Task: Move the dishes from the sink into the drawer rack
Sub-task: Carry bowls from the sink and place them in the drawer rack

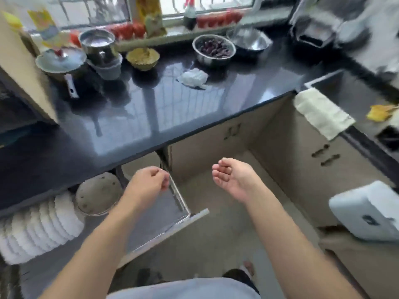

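Note:
The drawer rack (183, 208) is pulled out below the black counter. Inside it stand a row of white plates (41, 225) on edge and a round speckled dish (97, 195). My left hand (149, 180) hovers over the rack's right side, fingers loosely curled, holding nothing. Off to the right of the rack, above the floor, my right hand (233, 175) is palm up with its fingers curled and empty. The sink (354, 91) is at the far right edge, mostly out of view; no dishes show in it.
The black counter (172, 108) carries a lidded pan (60, 61), a steel pot (99, 44), a yellow bowl (142, 58), two steel bowls (213, 49), a white cloth (193, 78). A towel (321, 113) hangs over the sink edge. A white appliance (367, 212) sits low right.

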`<state>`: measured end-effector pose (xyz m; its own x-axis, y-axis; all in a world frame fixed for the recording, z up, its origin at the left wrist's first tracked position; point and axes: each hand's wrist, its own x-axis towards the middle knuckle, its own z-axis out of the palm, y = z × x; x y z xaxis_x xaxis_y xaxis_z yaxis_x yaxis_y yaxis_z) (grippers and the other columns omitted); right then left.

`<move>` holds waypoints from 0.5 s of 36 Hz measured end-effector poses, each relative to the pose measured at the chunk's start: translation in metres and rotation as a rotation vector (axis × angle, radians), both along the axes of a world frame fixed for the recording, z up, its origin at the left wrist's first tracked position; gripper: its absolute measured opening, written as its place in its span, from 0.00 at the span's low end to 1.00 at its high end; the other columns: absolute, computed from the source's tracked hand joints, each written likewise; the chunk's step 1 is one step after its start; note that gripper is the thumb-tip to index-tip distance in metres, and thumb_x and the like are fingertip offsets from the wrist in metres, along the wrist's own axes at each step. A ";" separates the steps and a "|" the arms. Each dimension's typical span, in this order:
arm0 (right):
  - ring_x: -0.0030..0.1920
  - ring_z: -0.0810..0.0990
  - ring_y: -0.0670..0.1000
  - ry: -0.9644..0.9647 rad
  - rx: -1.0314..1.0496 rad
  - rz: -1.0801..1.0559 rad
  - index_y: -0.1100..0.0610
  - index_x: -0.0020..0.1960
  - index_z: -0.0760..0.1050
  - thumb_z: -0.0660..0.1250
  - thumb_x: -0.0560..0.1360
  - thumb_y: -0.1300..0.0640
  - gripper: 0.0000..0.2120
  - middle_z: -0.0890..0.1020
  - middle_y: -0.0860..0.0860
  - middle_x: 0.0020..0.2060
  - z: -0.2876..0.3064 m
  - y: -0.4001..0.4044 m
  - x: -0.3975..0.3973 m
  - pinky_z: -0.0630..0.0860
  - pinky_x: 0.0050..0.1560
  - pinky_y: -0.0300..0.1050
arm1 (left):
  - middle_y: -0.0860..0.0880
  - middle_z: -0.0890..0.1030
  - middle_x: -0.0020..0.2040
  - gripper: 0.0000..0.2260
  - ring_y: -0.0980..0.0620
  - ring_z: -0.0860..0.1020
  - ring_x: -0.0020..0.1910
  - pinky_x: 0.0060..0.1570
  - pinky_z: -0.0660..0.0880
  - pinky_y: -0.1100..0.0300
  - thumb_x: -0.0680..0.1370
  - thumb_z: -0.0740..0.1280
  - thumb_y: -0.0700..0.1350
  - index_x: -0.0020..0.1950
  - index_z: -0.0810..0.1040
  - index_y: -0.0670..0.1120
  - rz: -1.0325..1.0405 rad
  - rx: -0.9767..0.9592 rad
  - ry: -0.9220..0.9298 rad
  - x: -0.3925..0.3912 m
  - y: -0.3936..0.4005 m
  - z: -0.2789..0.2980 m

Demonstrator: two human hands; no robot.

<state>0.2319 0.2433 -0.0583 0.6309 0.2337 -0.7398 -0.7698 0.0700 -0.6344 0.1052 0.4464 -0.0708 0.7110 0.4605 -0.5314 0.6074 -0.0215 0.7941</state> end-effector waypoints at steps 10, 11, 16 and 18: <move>0.27 0.80 0.48 -0.148 -0.022 -0.481 0.58 0.41 0.75 0.62 0.81 0.61 0.10 0.82 0.53 0.32 0.056 -0.313 0.045 0.79 0.30 0.39 | 0.45 0.86 0.42 0.09 0.46 0.84 0.43 0.57 0.80 0.44 0.83 0.65 0.43 0.49 0.84 0.44 -0.388 -0.059 -0.203 0.151 -0.259 0.094; 0.27 0.79 0.47 -0.168 -0.044 -0.530 0.58 0.40 0.74 0.61 0.81 0.61 0.11 0.82 0.53 0.31 0.064 -0.345 0.050 0.78 0.29 0.39 | 0.44 0.85 0.42 0.09 0.46 0.84 0.43 0.58 0.79 0.43 0.83 0.64 0.42 0.50 0.83 0.43 -0.428 -0.069 -0.222 0.162 -0.289 0.100; 0.29 0.79 0.49 -0.240 -0.077 -0.756 0.58 0.40 0.75 0.62 0.80 0.62 0.10 0.81 0.54 0.34 0.098 -0.467 0.072 0.78 0.32 0.41 | 0.44 0.86 0.44 0.08 0.47 0.84 0.43 0.57 0.79 0.44 0.83 0.64 0.41 0.50 0.83 0.43 -0.578 -0.058 -0.254 0.212 -0.400 0.127; 0.31 0.79 0.50 -0.253 -0.077 -0.787 0.58 0.40 0.75 0.63 0.79 0.62 0.09 0.82 0.54 0.33 0.104 -0.494 0.079 0.78 0.36 0.44 | 0.44 0.86 0.46 0.08 0.48 0.85 0.43 0.56 0.80 0.45 0.83 0.64 0.41 0.51 0.83 0.44 -0.605 -0.054 -0.262 0.228 -0.427 0.131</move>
